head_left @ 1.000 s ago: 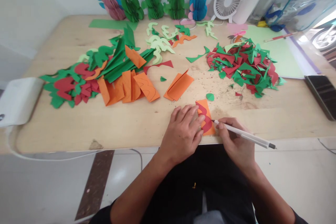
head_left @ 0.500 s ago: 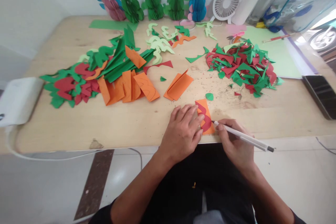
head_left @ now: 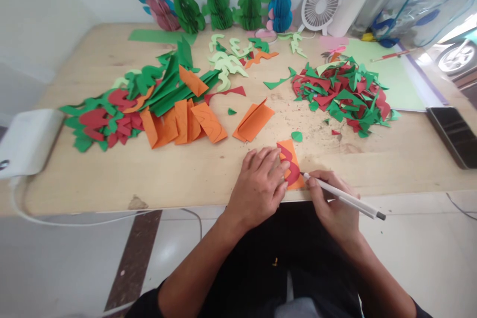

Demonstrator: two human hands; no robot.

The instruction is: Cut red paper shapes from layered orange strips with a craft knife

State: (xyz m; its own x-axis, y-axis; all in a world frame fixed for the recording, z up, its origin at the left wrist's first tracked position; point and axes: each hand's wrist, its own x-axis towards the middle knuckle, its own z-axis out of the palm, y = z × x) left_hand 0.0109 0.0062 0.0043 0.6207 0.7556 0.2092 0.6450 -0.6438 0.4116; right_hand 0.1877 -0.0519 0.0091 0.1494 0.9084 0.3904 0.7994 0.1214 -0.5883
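Near the table's front edge lies an orange paper piece [head_left: 293, 147] with a red wavy paper cutout [head_left: 294, 175] on top. My left hand [head_left: 261, 176] rests flat over their left part, fingers extended and pressing down, covering some of the cutout. A white pen [head_left: 348, 197] is pinched in my right hand [head_left: 337, 206]. Its dark tip meets the orange paper right beside the cutout's curved edge. Further off, a folded orange paper [head_left: 254, 121] and several orange pieces with drawn wavy lines [head_left: 209, 121] lie on the table.
Red and green scraps [head_left: 345, 92] are heaped at right, near a phone [head_left: 456, 134]. Green and red cutouts [head_left: 97, 124] lie at left beside a white device [head_left: 32, 141]. Honeycomb paper figures [head_left: 219, 10] and a small fan [head_left: 320, 6] line the wall.
The pen's rear end has shifted slightly left and down. My left hand and the papers stay in place, while the view has moved slightly.
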